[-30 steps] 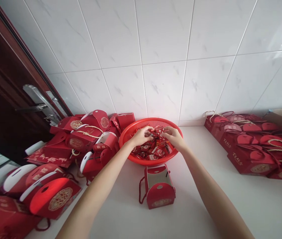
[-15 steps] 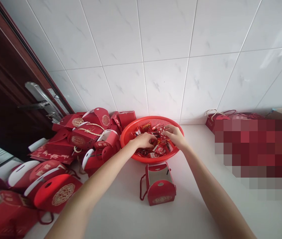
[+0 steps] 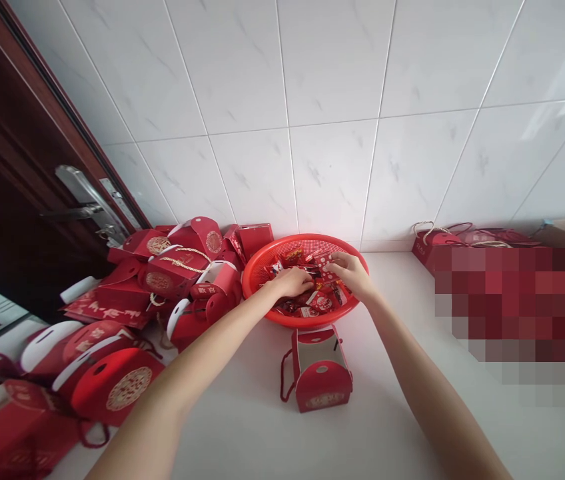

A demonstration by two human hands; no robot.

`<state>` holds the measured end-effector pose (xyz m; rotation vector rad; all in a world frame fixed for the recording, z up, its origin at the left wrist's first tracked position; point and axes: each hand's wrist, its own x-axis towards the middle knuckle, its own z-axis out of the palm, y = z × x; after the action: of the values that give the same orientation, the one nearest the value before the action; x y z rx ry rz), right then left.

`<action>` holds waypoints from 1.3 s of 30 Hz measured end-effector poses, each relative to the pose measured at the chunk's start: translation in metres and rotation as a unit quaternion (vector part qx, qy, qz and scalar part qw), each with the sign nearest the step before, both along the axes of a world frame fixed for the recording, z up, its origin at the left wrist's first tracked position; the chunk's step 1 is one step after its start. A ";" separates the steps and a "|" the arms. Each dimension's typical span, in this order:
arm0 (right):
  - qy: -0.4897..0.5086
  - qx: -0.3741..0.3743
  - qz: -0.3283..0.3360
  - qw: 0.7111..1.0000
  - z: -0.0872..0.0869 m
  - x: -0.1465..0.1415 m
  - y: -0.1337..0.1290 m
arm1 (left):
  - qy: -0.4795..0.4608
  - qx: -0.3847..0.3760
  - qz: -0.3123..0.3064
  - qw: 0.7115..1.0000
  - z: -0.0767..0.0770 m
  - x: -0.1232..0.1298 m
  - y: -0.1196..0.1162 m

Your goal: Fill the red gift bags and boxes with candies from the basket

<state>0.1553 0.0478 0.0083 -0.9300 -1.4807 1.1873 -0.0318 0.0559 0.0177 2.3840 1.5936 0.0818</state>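
Note:
A round red plastic mesh basket [image 3: 262, 263] stands on the white counter against the wall, holding a heap of small red sweet packets [image 3: 307, 303]. My left hand [image 3: 290, 282] reaches over the near rim, with its fingers down among the packets. My right hand [image 3: 352, 275] sits over the right side of the basket, its fingertips at a red-and-white packet [image 3: 323, 261]. Neither grip can be made out. A small red gift box [image 3: 320, 380] with a cord handle stands open just in front of the basket, apart from both hands.
Red gift boxes with rope handles [image 3: 177, 267] lie heaped between the basket and a dark wooden door with a metal handle [image 3: 87, 207]. More red bags [image 3: 435, 243] stand at the right, partly behind a pixelated patch. White tiles cover the wall behind.
My hands have moved apart and lower, from close together above the packets to down among them. The view has shifted slightly.

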 end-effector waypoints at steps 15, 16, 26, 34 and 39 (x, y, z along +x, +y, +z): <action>-0.022 0.051 0.108 0.993 0.005 0.002 -0.001 | -0.259 0.101 -0.039 0.960 0.002 -0.007 0.003; -0.023 0.049 0.110 0.992 0.005 0.002 -0.001 | -0.253 0.097 -0.035 0.962 0.002 -0.007 0.003; 0.035 -0.013 0.029 0.999 0.003 0.001 0.000 | -0.026 -0.029 0.085 0.996 0.012 -0.046 0.005; 0.100 -0.101 0.051 0.989 0.008 0.002 0.001 | 0.069 -0.097 0.032 0.992 0.005 -0.042 -0.004; 0.144 -0.117 0.063 0.981 0.009 0.003 0.003 | 0.079 -0.111 0.005 0.991 0.005 -0.033 -0.005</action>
<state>0.1586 0.0504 0.0173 -0.7876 -1.1981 1.5442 -0.0651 0.0505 0.0224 2.2563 1.5902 -0.2757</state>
